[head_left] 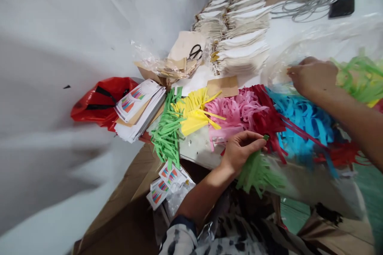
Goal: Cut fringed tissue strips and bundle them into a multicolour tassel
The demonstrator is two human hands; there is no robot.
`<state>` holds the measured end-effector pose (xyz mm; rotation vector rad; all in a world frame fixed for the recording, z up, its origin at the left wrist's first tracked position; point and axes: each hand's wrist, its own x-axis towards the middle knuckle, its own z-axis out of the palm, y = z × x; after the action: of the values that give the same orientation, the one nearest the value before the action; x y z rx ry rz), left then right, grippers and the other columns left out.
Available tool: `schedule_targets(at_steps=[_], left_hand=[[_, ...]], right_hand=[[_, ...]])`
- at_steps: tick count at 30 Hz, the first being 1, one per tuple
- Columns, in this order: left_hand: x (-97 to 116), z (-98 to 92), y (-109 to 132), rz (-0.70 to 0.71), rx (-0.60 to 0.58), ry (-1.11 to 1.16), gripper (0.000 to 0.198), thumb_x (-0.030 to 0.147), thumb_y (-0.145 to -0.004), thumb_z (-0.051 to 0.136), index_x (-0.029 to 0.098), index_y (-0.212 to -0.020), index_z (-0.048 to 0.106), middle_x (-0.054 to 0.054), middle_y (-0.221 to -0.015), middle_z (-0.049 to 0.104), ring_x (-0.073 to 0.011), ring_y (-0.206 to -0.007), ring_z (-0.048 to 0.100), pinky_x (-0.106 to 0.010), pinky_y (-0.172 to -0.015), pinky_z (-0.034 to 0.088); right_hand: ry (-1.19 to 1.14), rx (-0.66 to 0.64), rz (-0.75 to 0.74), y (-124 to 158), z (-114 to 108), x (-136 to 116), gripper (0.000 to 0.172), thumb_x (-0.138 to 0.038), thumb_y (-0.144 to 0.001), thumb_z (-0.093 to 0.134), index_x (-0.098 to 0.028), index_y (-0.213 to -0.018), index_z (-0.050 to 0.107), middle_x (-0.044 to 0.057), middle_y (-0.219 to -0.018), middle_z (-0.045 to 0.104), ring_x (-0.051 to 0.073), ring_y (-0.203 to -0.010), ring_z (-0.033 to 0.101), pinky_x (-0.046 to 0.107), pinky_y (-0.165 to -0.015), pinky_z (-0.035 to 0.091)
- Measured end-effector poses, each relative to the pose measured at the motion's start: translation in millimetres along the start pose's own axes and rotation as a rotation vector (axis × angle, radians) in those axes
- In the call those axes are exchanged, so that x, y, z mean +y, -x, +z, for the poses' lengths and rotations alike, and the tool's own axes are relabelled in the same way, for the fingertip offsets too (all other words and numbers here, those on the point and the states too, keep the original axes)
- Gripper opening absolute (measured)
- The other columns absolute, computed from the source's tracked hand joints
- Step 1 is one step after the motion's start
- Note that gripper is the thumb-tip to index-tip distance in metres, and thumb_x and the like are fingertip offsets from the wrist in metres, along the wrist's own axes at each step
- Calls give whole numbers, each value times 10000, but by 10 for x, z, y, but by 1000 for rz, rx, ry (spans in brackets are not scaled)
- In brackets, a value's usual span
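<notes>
Between the thumb and fingers of my left hand (243,149) is the rolled top of a green paper tassel (259,173), its cut strips hanging over the table edge. My right hand (315,75) reaches over the clear plastic bag (277,69). Its fingers are closed, and what they hold, if anything, I cannot make out. A row of fringed tissue paper lies in front: green (168,127), yellow (191,113), pink (235,109), dark red (267,113) and blue (308,121). Light green fringe (360,75) lies beyond my right wrist.
Bundles of white strings or tassels (243,48) are stacked at the back. Scissors (195,51) rest on brown paper. Printed cards (136,105) lean by a red bag (100,103); more cards (167,183) sit below. A cable (311,2) and black phone-like object (341,7) lie far right.
</notes>
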<state>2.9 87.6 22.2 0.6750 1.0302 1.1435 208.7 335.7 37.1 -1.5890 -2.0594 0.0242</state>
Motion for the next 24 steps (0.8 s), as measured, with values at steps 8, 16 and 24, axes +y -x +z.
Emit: schedule_targets(at_steps=[8, 16, 24], left_hand=[[43, 287, 297, 240, 28, -202, 363, 477, -795, 865, 154, -933, 773, -35, -825, 749, -116, -746, 655, -248, -748, 521], [-87, 647, 634, 433, -1, -347, 258, 407, -890, 789, 152, -924, 769, -36, -859, 740, -103, -761, 643, -224, -722, 525], [-111, 779, 774, 558, -47, -440, 227, 380, -891, 795, 156, -927, 779, -42, -880, 740, -110, -793, 670, -225, -741, 548]], right_hand=[[-729, -169, 234, 1384, -1002, -663, 450, -605, -826, 763, -176, -959, 795, 44, -768, 760, 122, -598, 617, 259, -547, 407], [-911, -153, 386, 2547, -1229, -704, 359, -589, -769, 817, -261, -908, 772, 8, -796, 762, 137, -661, 659, 220, -553, 474], [-1014, -102, 436, 2730, -1364, -635, 313, -536, -734, 863, -272, -878, 776, 13, -870, 785, 142, -726, 709, 214, -634, 548]])
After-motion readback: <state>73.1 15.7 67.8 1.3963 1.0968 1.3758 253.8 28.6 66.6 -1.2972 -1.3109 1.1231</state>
